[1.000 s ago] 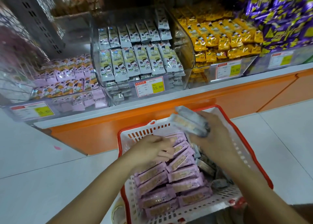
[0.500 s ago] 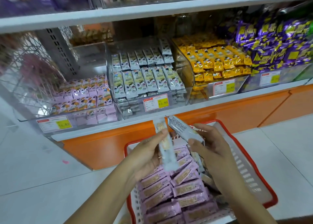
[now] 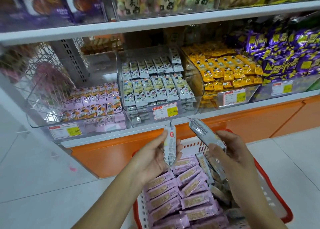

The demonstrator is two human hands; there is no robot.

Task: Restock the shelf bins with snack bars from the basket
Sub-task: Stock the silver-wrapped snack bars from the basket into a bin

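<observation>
Single view, head-worn, wide-angle. Aimed forward and tilted down. Shelf bins (image 3: pixel 192 76) are faced nearly square-on from near, filling the upper half; basket (image 3: pixel 194 144) is seen from above, closest to the lens, cut by the bottom edge.

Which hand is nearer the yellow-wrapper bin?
Right. The right hand is below the yellow-wrapper bin; the left hand is further left, below the grey-wrapper bin.

The basket (image 3: pixel 271 199) is running off the bottom edge; the right hand (image 3: pixel 232 152) is hiding bars (image 3: pixel 205 164) inside it; the price tag (image 3: pixel 165 111) print above is blurring.
</observation>
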